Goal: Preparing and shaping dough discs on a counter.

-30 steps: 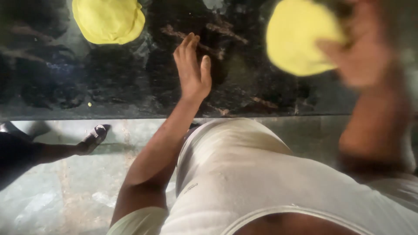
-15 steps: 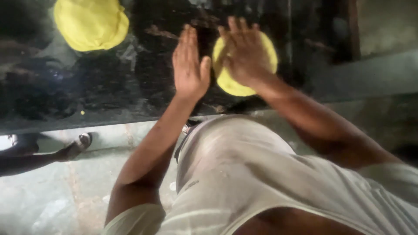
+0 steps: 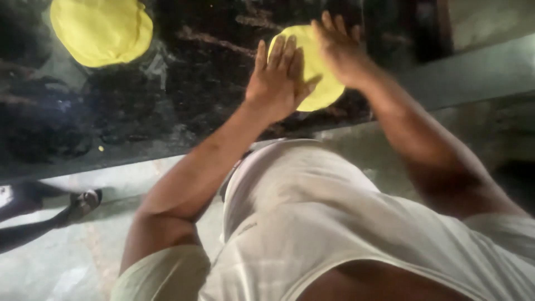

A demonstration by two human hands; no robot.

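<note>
Second dough disc [image 3: 100, 30]: yellow, flat, near the far left of the dark stone counter [image 3: 167, 95], well apart from the hands.
Left hand [image 3: 278, 81]: open, fingers spread flat, palm pressed on the left part of the dough disc [image 3: 323, 92]; grips nothing.
Dough disc: yellow, flat, near the counter's front edge, partly hidden under both hands.
Right hand [image 3: 340, 47]: open, fingers splayed, lying flat on the disc's far right part; grips nothing.
</note>
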